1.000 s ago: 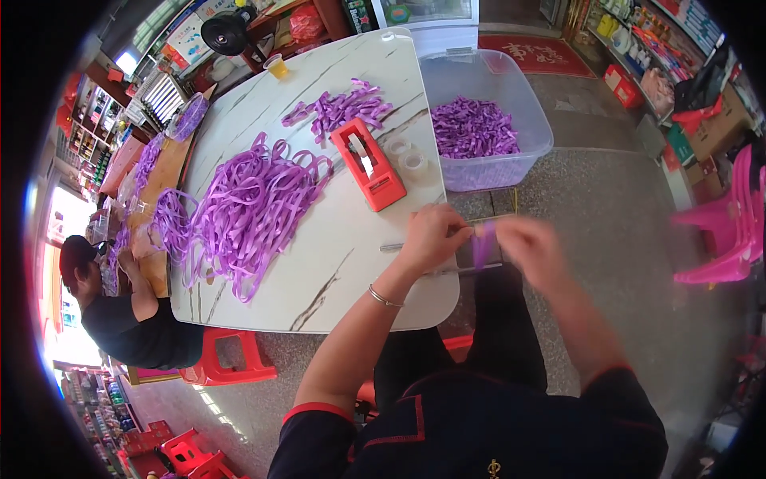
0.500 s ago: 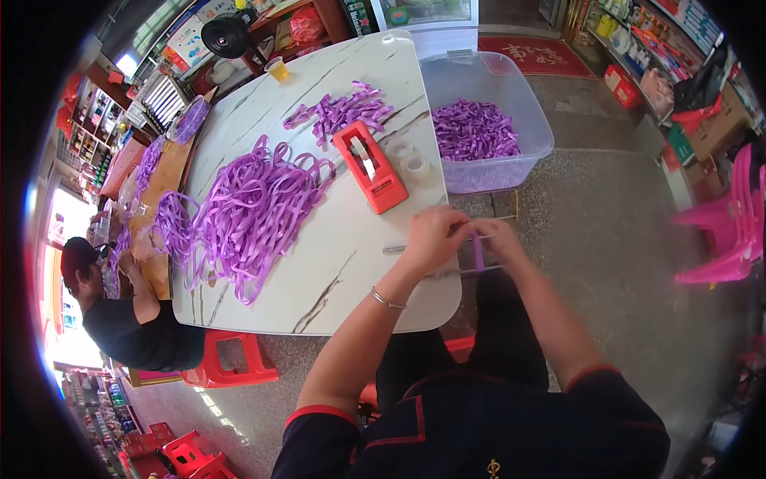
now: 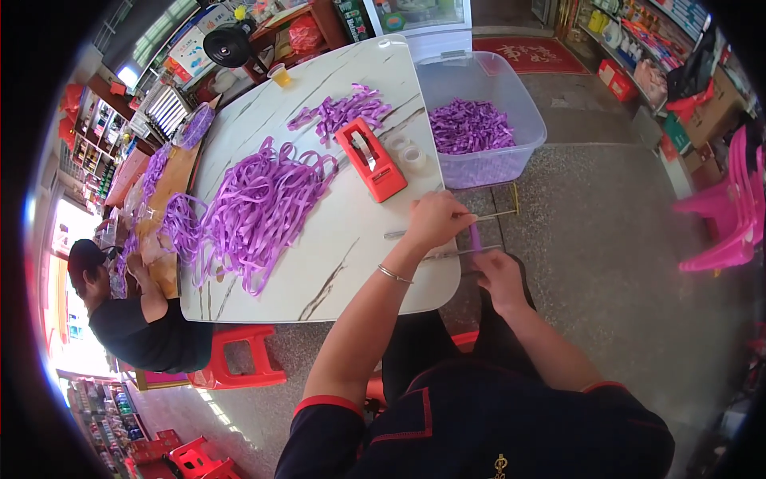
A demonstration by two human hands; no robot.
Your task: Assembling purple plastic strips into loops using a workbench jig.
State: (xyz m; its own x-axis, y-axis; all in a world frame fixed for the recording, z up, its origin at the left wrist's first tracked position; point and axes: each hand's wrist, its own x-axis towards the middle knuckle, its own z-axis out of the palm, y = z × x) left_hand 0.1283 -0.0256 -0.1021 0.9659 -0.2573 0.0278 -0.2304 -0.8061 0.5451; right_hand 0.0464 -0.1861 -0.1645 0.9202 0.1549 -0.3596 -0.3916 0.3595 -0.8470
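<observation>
Two thin metal rods (image 3: 499, 215) stick out past the right edge of the table, and a purple ribbon (image 3: 476, 236) is stretched across them. At the far rod, the fingertips of my left hand (image 3: 437, 219) are pinched on the ribbon. My right hand (image 3: 504, 281) is curled at the near rod, closed around the ribbon's lower end; its fingertips are partly hidden. A red tape dispenser (image 3: 372, 164) lies just beyond my left hand, with clear tape rolls (image 3: 412, 158) beside it.
A big heap of purple ribbons (image 3: 263, 207) covers the left part of the marble-patterned table (image 3: 351, 271). A smaller bunch (image 3: 343, 110) lies farther back, near a cup (image 3: 279, 76). A clear tub (image 3: 523, 152) holds purple pieces. Another person (image 3: 148, 327) sits at left.
My right hand has come down toward me, from beside my left hand to the near rod. My left hand stays at the far rod. The whole view has shifted slightly.
</observation>
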